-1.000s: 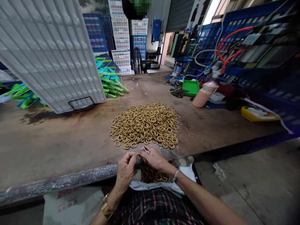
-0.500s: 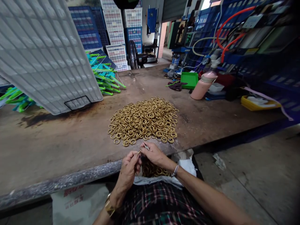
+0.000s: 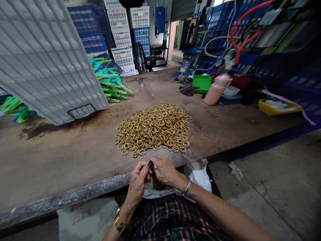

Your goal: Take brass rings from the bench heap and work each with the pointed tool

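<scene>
A heap of small gold-coloured rings lies on the worn brown table, just beyond my hands. At the table's near edge my left hand and my right hand meet, both pinched shut. Between their fingertips sits one ring, and a small metal tool pokes out of my right hand. Below the hands, a white bag on my lap holds more rings, mostly hidden by my hands.
A large white plastic crate leans over the table's left side, with green and blue hangers behind it. A pink bottle, green tray and yellow tray sit at the right. Stacked crates stand at the back.
My hands have drawn slightly closer to me and lower over the bag, fingertips still together on the ring. The view has tipped down a little.
</scene>
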Tool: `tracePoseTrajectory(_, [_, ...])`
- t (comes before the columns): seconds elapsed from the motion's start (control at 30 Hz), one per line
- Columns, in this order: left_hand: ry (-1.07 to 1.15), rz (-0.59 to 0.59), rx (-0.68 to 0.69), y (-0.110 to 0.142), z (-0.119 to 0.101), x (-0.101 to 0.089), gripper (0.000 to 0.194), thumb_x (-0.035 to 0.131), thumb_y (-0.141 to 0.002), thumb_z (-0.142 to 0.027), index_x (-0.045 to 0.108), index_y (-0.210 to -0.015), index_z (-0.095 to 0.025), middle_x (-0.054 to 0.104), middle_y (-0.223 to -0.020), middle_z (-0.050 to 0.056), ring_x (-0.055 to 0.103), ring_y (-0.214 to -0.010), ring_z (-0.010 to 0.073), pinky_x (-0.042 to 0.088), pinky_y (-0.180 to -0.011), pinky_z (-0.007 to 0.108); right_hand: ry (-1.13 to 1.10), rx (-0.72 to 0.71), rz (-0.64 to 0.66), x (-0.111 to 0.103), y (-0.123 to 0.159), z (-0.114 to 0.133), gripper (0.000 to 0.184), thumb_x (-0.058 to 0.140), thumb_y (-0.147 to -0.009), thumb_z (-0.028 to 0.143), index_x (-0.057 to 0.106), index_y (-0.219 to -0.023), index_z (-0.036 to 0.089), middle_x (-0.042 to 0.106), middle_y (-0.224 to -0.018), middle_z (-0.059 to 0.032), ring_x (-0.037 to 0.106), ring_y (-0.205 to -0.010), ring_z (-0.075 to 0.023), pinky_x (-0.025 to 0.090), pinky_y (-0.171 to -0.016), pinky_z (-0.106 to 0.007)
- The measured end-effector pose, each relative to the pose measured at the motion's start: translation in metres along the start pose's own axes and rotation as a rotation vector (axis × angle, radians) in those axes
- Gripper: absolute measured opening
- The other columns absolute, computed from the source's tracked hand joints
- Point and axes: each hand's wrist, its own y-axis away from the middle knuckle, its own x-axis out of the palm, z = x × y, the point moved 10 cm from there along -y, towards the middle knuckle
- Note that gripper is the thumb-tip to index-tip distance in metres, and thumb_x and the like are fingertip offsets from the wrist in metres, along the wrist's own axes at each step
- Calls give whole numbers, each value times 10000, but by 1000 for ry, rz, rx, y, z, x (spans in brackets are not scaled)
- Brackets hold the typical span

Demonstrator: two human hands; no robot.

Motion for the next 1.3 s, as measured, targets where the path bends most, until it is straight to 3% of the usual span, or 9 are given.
tracePoseTrajectory(0.3, [-101,-26,22,-3,4,-9,322,567,-735,-478,479,-691,-171,478,-545,-53,365,-408,44,285,-396,158,41,2,61,9,-2,-4,207,399,-749,134,521,-912,167,600,-736,-29,508,-652,-137,290,-589,-237])
tracePoseTrajectory(0.43, [-156,52,75,6,-7,3,317,575,-739,-460,501,-654,-163,453,-497,-48,367,-414,51,296,-408,169,117,19,119,11,-7,-8,228,414,-751,152,532,-946,151,625,-775,-56,540,-684,-153,295,-582,-240])
tracePoseTrajectory(0.57, [75,131,19,15,-11,17,279,584,-745,-421,485,-674,-170,521,-605,-25,395,-430,53,304,-393,178,191,108,112,6,-16,-14,242,414,-754,146,525,-969,142,639,-805,-74,569,-700,-168,302,-574,-244])
tracePoseTrajectory(0.7, [306,19,-79,13,-6,0,248,603,-734,-367,470,-692,-162,561,-689,-8,418,-461,50,271,-380,162,180,105,-35,-4,-27,-9,286,390,-782,133,471,-1052,177,629,-919,-59,572,-813,-160,331,-650,-238])
tracePoseTrajectory(0.83, [387,-57,-113,11,-3,-19,202,625,-702,-303,479,-737,-167,575,-681,-17,450,-481,58,301,-419,167,206,58,-84,0,-41,1,342,424,-789,181,409,-1130,190,615,-992,-58,574,-851,-173,345,-658,-246])
tracePoseTrajectory(1.03, [511,-59,-164,11,1,-25,310,641,-654,-246,532,-937,-178,575,-645,-18,452,-470,68,299,-425,177,319,100,-17,8,-53,4,263,430,-807,211,434,-1070,214,641,-943,-56,598,-798,-191,336,-618,-252])
tracePoseTrajectory(1.3, [626,-35,-156,6,0,-29,272,648,-636,-151,573,-897,-134,567,-687,7,478,-541,58,347,-471,151,194,69,-59,3,-50,-3,213,422,-808,171,473,-1013,194,642,-854,-36,586,-744,-151,319,-612,-228])
